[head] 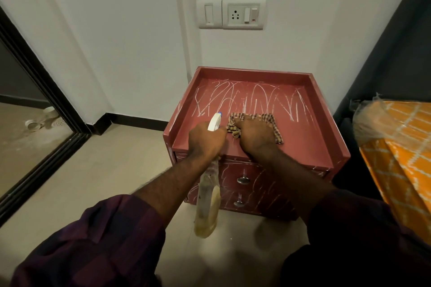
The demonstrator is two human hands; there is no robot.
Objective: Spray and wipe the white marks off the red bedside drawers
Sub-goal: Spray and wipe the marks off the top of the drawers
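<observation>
The red bedside drawers (310, 137) stand against the white wall. White scribbled marks (254, 100) cover the back half of the top and both drawer fronts. My left hand (205, 140) grips a spray bottle (207, 202) by its neck, its white nozzle aimed at the top and its yellowish body hanging down in front of the drawers. My right hand (255, 134) presses a checked brown cloth (265, 119) onto the middle of the top, fingers curled over its bunched left end.
A bed with an orange patterned cover (401, 158) stands close on the right, under a dark curtain. A black-framed sliding door (42, 105) runs along the left. A socket panel (233, 13) is on the wall above. Beige floor tiles lie around the drawers.
</observation>
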